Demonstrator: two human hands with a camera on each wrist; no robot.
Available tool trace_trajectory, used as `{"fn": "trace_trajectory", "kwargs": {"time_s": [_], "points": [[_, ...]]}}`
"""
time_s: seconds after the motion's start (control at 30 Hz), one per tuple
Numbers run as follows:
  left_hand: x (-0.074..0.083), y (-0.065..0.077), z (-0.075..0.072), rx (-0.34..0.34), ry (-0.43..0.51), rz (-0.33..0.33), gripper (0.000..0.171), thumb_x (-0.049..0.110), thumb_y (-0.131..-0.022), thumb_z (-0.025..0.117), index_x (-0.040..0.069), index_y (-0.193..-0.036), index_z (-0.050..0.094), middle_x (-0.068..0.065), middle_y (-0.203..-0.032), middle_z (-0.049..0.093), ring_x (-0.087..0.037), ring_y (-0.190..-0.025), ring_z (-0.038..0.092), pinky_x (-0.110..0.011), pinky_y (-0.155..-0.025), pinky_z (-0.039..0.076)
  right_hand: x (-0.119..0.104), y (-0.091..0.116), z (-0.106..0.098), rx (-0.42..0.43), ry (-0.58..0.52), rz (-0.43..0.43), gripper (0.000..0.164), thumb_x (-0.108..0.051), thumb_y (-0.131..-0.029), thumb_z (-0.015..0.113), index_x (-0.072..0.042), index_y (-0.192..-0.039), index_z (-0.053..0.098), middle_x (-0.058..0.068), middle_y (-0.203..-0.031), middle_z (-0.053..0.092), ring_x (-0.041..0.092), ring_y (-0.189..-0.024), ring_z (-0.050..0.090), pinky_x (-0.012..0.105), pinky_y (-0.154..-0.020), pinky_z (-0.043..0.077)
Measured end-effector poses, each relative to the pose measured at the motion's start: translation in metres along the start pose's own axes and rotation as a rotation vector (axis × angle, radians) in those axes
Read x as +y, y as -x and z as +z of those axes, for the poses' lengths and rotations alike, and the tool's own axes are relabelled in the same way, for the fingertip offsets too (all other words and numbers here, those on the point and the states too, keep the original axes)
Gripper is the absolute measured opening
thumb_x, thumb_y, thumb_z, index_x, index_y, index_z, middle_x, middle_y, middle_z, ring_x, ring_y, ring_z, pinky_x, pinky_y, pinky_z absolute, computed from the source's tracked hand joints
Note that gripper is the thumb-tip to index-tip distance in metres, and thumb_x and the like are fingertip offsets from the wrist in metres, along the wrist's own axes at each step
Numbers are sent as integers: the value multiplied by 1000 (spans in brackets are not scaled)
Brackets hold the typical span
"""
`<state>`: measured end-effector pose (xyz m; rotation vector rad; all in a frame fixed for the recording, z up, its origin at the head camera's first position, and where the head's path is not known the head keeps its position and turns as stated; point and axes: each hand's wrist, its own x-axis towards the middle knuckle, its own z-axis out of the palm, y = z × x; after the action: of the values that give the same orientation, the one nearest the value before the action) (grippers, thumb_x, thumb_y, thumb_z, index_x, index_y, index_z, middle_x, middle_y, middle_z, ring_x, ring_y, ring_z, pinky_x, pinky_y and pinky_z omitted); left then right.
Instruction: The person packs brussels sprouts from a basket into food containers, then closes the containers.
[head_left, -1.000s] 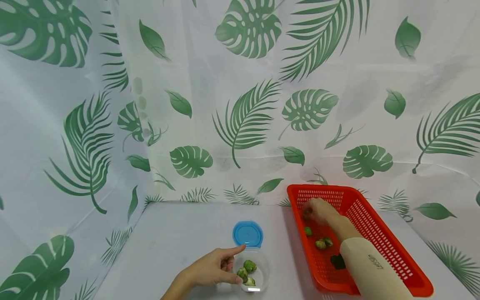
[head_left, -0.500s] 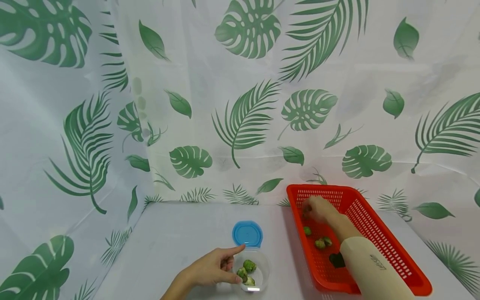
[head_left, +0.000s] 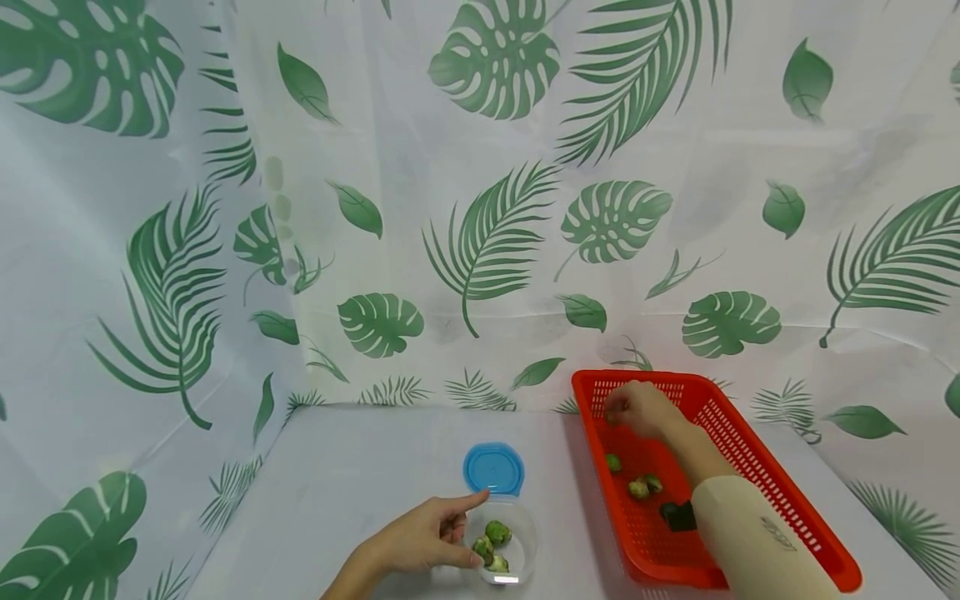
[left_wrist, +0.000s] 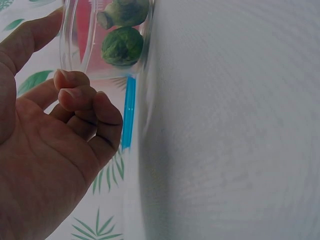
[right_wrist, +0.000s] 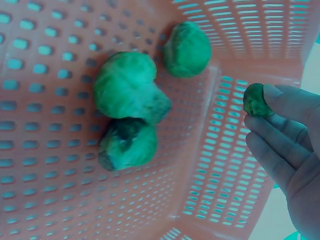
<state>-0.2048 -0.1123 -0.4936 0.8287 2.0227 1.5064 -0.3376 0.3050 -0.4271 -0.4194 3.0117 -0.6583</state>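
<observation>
My left hand holds the left side of a small clear plastic container, thumb and index finger spread along its wall. Three Brussels sprouts lie inside it; the left wrist view shows a sprout through the clear wall. Over the far left part of the red basket, my right hand pinches a small Brussels sprout between thumb and fingers. Three more sprouts rest on the basket floor: two touching, one sprout apart near the wall.
A blue lid lies flat on the white table behind the container. Perforated walls surround the sprouts in the basket. A dark object shows beside the right forearm. A leaf-patterned sheet stands behind the table.
My right hand has risen slightly inside the basket, and a pinched sprout now shows at its fingertips. The left hand and the container stay where they were.
</observation>
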Motion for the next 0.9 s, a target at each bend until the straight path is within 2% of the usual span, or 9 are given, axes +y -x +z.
{"fn": "trace_trajectory", "kwargs": {"time_s": [0.17, 0.57, 0.9], "points": [[0, -1, 0, 7, 9, -9, 83, 13, -89, 83, 11, -160, 41, 1, -81, 47, -6, -63, 37, -19, -55, 31, -7, 4, -8, 26, -39, -4, 23, -13, -94, 76, -7, -117, 78, 7, -106, 74, 27, -100, 64, 50, -88, 60], [-2, -1, 0, 1, 16, 3, 83, 12, -89, 83, 11, -160, 40, 1, -82, 47, -6, -62, 36, -18, -55, 32, -15, 9, -19, 122, -53, -39, 23, -13, -96, 75, -7, -118, 77, 9, -111, 74, 29, -103, 65, 51, -90, 59], [-2, -1, 0, -2, 18, 3, 83, 13, -89, 83, 10, -160, 40, 0, -82, 46, -5, -63, 36, -19, -56, 32, -33, 16, -26, 181, -63, -121, 20, -12, -95, 76, -10, -115, 78, 6, -107, 74, 28, -102, 65, 50, -90, 60]]}}
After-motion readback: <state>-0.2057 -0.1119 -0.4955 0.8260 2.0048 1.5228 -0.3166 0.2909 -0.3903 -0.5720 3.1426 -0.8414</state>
